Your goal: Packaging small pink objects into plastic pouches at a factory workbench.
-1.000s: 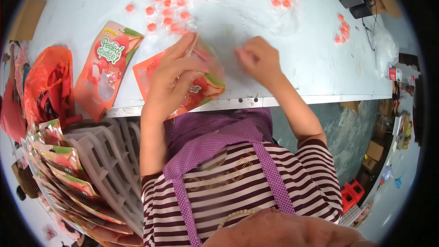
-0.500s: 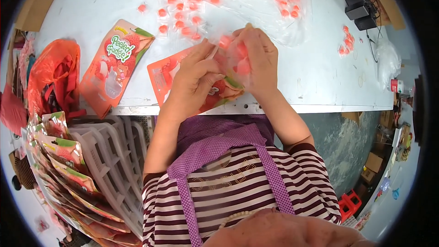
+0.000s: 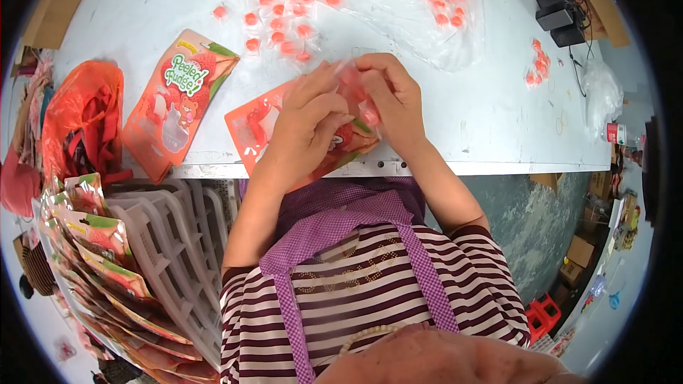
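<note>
At the table's near edge, a red-pink candy pouch (image 3: 250,130) with printed fruit lies slantwise under my hands. My left hand (image 3: 302,124) is closed on the pouch, its thumb and fingers pinching near the pouch's right end. Beside it, my right hand (image 3: 393,99) has its fingers curled round a few clear-wrapped red candies (image 3: 368,111), close against that end. Whether the candies are inside the pouch's mouth is hidden by my fingers. Farther off lie many loose wrapped candies (image 3: 279,23), some on a clear plastic sheet (image 3: 420,35).
A stack of similar pouches (image 3: 174,103) lies left on the table (image 3: 498,114). Beyond it sits a red plastic bag (image 3: 82,114). Below, a white crate (image 3: 167,242) stands beside many upright pouches (image 3: 107,263). Black power adapters (image 3: 558,14) and a few candies (image 3: 538,64) lie right.
My right hand has come down and slightly left with the wrapped candies, nearer to the pouch's right end. My left hand and the pouch have shifted only a little.
</note>
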Available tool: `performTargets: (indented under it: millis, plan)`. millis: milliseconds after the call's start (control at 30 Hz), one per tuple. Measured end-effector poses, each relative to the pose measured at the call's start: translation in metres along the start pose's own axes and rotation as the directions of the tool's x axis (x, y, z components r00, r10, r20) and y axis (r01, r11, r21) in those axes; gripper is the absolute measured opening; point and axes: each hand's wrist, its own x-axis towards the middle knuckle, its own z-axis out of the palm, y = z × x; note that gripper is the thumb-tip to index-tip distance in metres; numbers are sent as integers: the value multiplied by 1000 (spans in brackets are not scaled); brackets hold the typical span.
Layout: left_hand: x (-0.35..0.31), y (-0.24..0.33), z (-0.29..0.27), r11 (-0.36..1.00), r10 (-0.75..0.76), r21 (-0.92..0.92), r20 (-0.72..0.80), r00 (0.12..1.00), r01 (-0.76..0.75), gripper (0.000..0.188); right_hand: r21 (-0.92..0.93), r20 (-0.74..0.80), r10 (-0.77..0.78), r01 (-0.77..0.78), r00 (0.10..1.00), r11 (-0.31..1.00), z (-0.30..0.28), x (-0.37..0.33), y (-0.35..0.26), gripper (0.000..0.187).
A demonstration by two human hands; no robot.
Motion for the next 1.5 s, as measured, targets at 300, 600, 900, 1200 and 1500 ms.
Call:
performTargets:
  millis: [300, 600, 900, 1200, 1500]
  plan:
    - [3, 1, 8, 999, -48, -12, -58, 997, 48, 19, -104, 8, -261, 261, 965, 960, 6, -9, 10, 19]
    - [8, -9, 20, 999, 16, -46, -122, 992, -21, 18, 331, -19, 379, -352, 925, 876, -5, -1, 10, 9]
    - [15, -12, 25, 980, 93, 186, -79, 993, -77, 17, -126, 47, -51, 57, 998, 990, -21, 7, 23, 24]
    - [10, -18, 29, 995, 21, 99, -86, 996, -12, 19, -104, 108, -6, 18, 994, 994, -25, 3, 24, 16]
    - [8, -18, 26, 998, -36, -63, -120, 992, 29, 23, -195, 264, -107, 162, 958, 967, -25, -7, 18, 62]
